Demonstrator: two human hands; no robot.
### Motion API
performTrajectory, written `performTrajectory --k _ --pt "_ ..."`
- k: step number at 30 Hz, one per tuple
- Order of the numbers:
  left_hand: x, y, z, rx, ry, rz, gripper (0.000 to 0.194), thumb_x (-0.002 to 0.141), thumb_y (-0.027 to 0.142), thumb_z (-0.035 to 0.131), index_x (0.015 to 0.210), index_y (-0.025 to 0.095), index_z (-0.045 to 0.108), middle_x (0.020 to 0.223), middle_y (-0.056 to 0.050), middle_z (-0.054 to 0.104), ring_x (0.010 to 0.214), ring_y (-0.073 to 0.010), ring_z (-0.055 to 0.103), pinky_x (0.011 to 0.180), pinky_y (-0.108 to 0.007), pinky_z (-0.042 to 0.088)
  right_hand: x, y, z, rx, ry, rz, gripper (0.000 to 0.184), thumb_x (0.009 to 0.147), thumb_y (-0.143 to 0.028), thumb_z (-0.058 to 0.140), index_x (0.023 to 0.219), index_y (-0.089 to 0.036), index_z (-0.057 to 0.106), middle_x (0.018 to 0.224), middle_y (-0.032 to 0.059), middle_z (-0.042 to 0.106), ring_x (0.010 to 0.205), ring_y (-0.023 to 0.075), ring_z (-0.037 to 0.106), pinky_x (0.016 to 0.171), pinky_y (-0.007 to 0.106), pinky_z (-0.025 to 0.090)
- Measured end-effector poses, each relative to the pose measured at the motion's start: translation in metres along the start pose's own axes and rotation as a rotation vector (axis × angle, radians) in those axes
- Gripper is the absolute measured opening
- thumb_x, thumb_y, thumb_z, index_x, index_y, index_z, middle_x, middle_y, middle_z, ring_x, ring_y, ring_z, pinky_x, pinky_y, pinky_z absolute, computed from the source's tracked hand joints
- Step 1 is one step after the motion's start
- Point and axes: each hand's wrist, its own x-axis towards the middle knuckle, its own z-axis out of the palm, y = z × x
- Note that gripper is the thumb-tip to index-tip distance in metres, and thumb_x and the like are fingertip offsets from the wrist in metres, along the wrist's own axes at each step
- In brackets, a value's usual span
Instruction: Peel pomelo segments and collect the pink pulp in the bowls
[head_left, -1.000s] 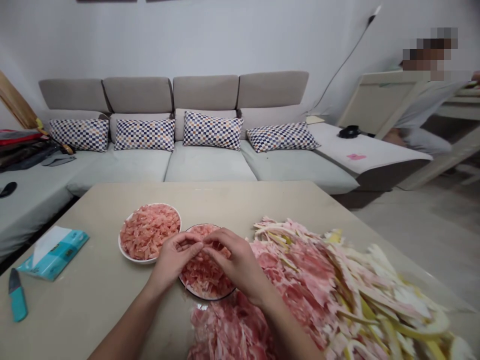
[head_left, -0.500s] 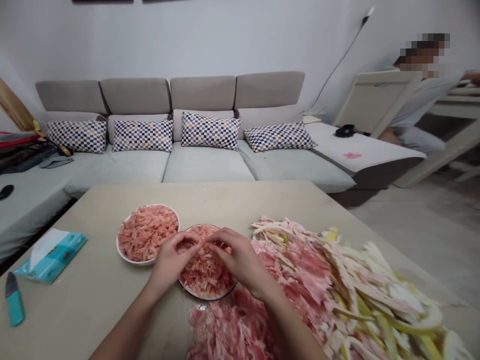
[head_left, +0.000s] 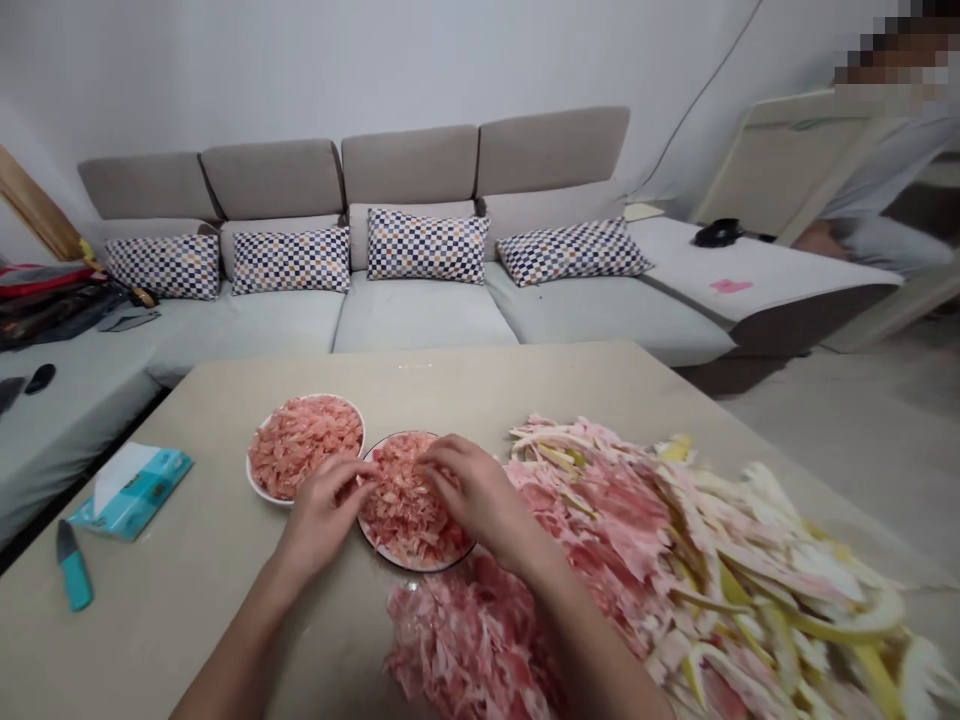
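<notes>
A dark-rimmed bowl [head_left: 397, 564] is heaped with loose pink pomelo flesh [head_left: 411, 515]. At its left edge is my left hand [head_left: 326, 510], thumb and fingers pinched on what looks like a small bit of flesh. Over the right side of the heap, my right hand [head_left: 476, 495] is curled in a pinch, its fingertips against pink flesh; the exact piece is hard to separate from the heap behind. Left of this bowl stands a white bowl [head_left: 259, 490], also piled with pink flesh. Thin pink membrane skins [head_left: 472, 640] lie under and beside my right forearm.
Yellow-green pomelo peels [head_left: 787, 600] cover the table's right side. A blue tissue pack [head_left: 139, 500] and a small teal-handled knife [head_left: 75, 580] lie at left. Beyond the table [head_left: 450, 375] runs a grey sofa [head_left: 420, 310]. A person [head_left: 885, 190] sits at the far right.
My hands have drawn apart from their meeting point over the bowl, the left one moving to the bowl's left edge. The camera view has tilted and shifted slightly.
</notes>
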Motion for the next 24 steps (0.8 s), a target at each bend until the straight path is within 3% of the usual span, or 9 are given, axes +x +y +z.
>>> performTrajectory --k 4,8,10,13,15,19,24 --pt "-0.036 -0.017 -0.003 0.085 -0.253 -0.038 0.017 0.086 0.022 0.057 0.09 0.022 0.073 0.09 -0.007 0.072 0.086 -0.0213 0.064 0.079 -0.031 0.048 -0.001 -0.008 -0.008 0.057 0.102 0.008 0.021 0.087 -0.011 0.052 0.094 -0.021 0.068 0.094 0.0071 0.067 0.09 0.0204 0.062 0.082 0.034 0.048" --pt "-0.064 -0.035 0.02 0.165 -0.448 0.023 0.031 0.084 0.011 0.053 0.107 0.022 0.07 0.106 -0.01 0.071 0.097 -0.0237 0.063 0.087 -0.033 0.046 -0.003 -0.014 -0.01 0.066 0.103 0.0 0.021 0.086 -0.011 0.052 0.093 -0.021 0.069 0.094 0.0068 0.069 0.089 0.0204 0.064 0.081 0.033 0.049" --pt "-0.068 -0.041 0.03 0.22 -0.454 0.063 0.034 0.084 0.01 0.051 0.111 0.021 0.068 0.109 -0.011 0.07 0.098 -0.0248 0.061 0.086 -0.035 0.046 -0.005 -0.017 -0.011 0.07 0.101 -0.011 0.022 0.086 -0.01 0.052 0.093 -0.021 0.069 0.095 0.0068 0.07 0.089 0.0201 0.064 0.082 0.033 0.049" --pt "-0.067 -0.043 0.037 0.264 -0.449 0.1 0.028 0.087 0.014 0.048 0.1 0.021 0.072 0.096 -0.009 0.071 0.09 -0.0248 0.06 0.08 -0.034 0.045 -0.006 -0.021 -0.014 0.076 0.095 -0.028 0.023 0.086 -0.009 0.051 0.094 -0.021 0.069 0.097 0.0068 0.07 0.091 0.0202 0.064 0.083 0.033 0.049" --pt "-0.066 -0.041 0.036 0.27 -0.456 0.112 0.027 0.088 0.016 0.048 0.098 0.022 0.073 0.093 -0.008 0.071 0.089 -0.024 0.06 0.079 -0.033 0.044 -0.007 -0.023 -0.016 0.084 0.092 -0.034 0.023 0.085 -0.007 0.051 0.094 -0.02 0.069 0.097 0.0066 0.071 0.092 0.0201 0.064 0.083 0.033 0.049" --pt "-0.067 -0.035 0.031 0.177 -0.446 0.128 0.03 0.088 0.021 0.049 0.111 0.026 0.069 0.107 -0.006 0.069 0.097 -0.023 0.059 0.084 -0.032 0.044 -0.008 -0.025 -0.018 0.112 0.105 -0.053 0.026 0.084 -0.006 0.052 0.095 -0.022 0.069 0.095 0.005 0.071 0.091 0.019 0.066 0.083 0.031 0.05" --pt "-0.072 -0.033 0.034 0.182 -0.42 0.076 0.025 0.088 0.023 0.048 0.099 0.022 0.07 0.099 -0.006 0.069 0.093 -0.0221 0.057 0.083 -0.032 0.043 -0.01 -0.026 -0.018 0.094 0.104 -0.079 0.028 0.084 -0.005 0.051 0.097 -0.022 0.069 0.097 0.0049 0.072 0.093 0.0195 0.066 0.084 0.033 0.05"
